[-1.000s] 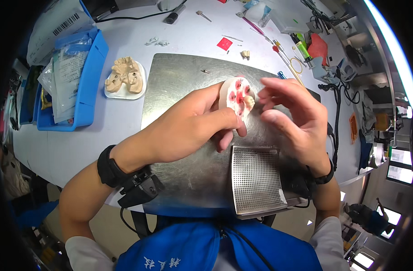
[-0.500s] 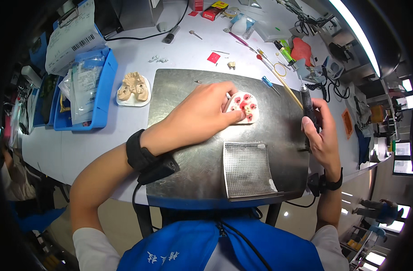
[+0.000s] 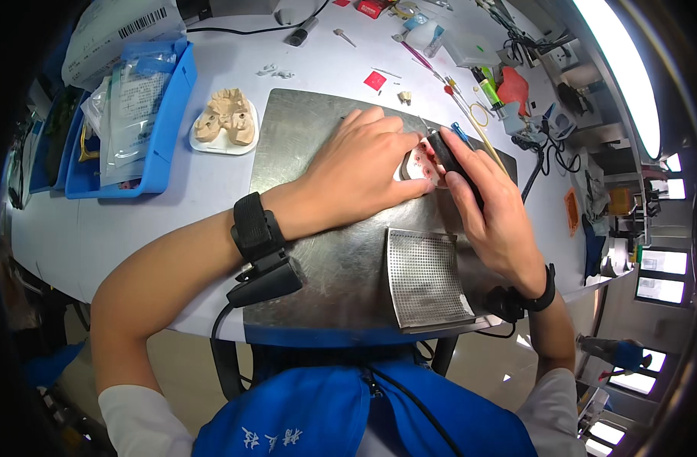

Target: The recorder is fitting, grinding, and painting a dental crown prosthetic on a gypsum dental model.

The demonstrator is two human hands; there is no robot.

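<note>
My left hand grips a white dental model with pink-red patches, its thumb along the near edge. The model is over the right part of a metal plate, partly covered by my fingers. In my right hand is a black rotary handpiece, held like a pen. Its thin tip points away from me, just above the far edge of the model; whether it touches cannot be made out. Nearer to me, a curved perforated metal sheet lies on the plate.
A beige dental cast on a white base stands left of the plate. Farther left is a blue bin with plastic packets. Beyond the plate lie a red square, a small tooth-like piece and a blue-handled screwdriver.
My right hand has brought the handpiece left from the plate's right edge to the model. My left hand and the model have shifted slightly right. The whole view has tilted a little.
</note>
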